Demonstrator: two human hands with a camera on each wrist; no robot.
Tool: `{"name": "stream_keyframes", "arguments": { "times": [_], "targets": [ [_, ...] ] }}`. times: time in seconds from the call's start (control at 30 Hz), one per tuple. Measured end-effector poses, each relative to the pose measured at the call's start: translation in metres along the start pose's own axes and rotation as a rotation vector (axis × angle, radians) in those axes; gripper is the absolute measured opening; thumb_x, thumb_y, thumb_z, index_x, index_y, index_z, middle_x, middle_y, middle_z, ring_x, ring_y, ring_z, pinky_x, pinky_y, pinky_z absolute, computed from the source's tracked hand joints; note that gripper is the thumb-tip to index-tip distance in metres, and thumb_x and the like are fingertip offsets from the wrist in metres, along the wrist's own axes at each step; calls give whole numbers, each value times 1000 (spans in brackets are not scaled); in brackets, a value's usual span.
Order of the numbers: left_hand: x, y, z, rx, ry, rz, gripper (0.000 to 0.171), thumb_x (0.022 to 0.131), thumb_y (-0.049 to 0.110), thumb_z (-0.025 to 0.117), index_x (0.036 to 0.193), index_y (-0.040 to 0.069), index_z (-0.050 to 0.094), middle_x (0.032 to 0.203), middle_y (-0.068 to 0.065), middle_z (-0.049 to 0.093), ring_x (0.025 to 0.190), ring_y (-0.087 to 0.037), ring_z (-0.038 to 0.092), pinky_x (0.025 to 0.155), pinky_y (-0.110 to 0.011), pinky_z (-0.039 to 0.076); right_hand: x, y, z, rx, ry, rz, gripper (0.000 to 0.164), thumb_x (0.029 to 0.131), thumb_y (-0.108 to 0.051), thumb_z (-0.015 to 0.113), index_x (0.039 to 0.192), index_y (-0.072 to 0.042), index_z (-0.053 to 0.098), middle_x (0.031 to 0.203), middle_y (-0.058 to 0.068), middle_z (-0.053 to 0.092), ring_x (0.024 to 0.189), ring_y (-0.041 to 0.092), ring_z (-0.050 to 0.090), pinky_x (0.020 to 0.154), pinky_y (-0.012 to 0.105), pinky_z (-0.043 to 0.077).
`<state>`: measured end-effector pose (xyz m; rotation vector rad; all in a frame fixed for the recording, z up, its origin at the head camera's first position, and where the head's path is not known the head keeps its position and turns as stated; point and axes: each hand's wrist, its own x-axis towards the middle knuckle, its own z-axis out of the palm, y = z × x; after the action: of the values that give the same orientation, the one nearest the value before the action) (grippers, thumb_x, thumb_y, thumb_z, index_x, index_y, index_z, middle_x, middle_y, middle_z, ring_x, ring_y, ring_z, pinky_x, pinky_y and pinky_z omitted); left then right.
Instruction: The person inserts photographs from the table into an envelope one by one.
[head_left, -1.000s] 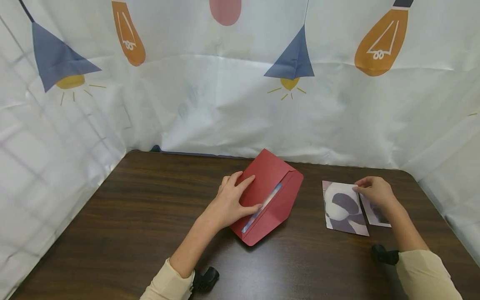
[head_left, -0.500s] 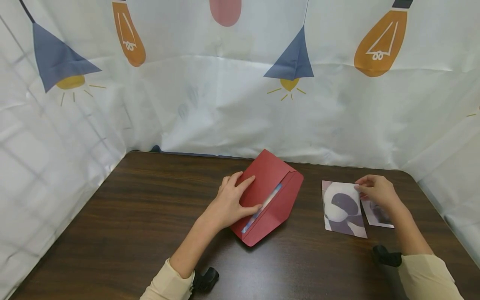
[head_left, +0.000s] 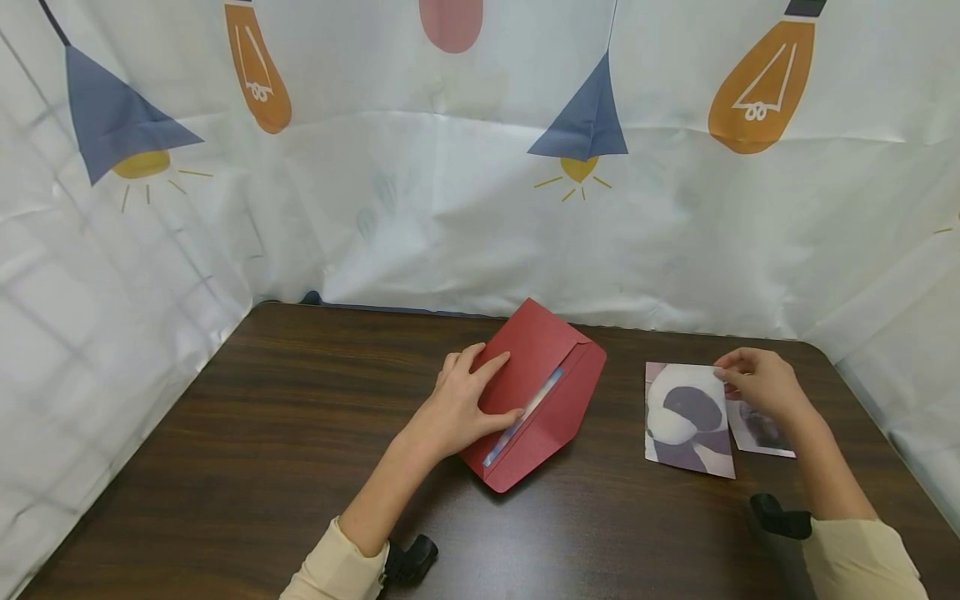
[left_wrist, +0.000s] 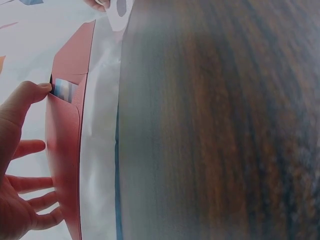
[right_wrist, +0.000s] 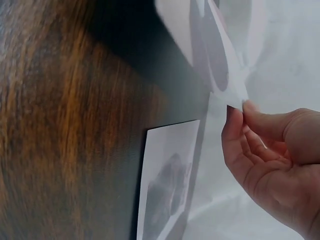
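Observation:
A red envelope (head_left: 566, 417) rests at an angle in the middle of the table, its pointed flap folded out. From its slot shows the edge of a blue-and-white card (head_left: 542, 395). Across the envelope's back my left hand (head_left: 442, 417) is spread with straight fingers, the thumb tip at the slot's edge (left_wrist: 42, 87). To the right, my right hand (head_left: 761, 385) pinches the top corner of a printed photo card (head_left: 686, 421), white and purple, between thumb and fingers. In the right wrist view, that card stands tilted up from the table. Another photo card (right_wrist: 170, 175) lies flat beside it, partly covered by the right hand in the head view.
The dark wood table (head_left: 247, 433) reaches back to a white curtain (head_left: 420, 225) printed with lamps and bulbs. A black wrist camera (head_left: 411, 560) sits by the left sleeve, another black camera (head_left: 780, 517) by the right.
My right hand has shifted slightly right, still pinching the front photo card, whose lower edge has swung a little. More of the second card's print shows. My left hand and the envelope stay put.

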<state>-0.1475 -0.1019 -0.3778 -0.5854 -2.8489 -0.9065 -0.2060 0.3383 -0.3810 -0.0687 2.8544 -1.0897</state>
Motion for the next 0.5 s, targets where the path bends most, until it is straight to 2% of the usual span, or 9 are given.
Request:
{"name": "stream_keyframes", "arguments": {
  "times": [0.3, 0.5],
  "targets": [
    [0, 0, 0, 7, -1, -1, 74, 89, 37, 83, 153, 9, 56, 159, -23, 41, 141, -40, 39, 102, -55, 53, -5, -4, -2, 6, 5, 5, 29, 107, -7, 60, 119, 18, 60, 96, 19, 72, 73, 11, 69, 66, 26, 60],
    [0, -1, -1, 8, -2, 0, 75, 89, 38, 83, 153, 10, 56, 159, -23, 41, 140, -41, 40, 102, -56, 53, -10, -7, -3, 17, 8, 13, 30, 109, -12, 58, 121, 16, 61, 101, 19, 72, 75, 9, 70, 68, 26, 60]
  ]
}}
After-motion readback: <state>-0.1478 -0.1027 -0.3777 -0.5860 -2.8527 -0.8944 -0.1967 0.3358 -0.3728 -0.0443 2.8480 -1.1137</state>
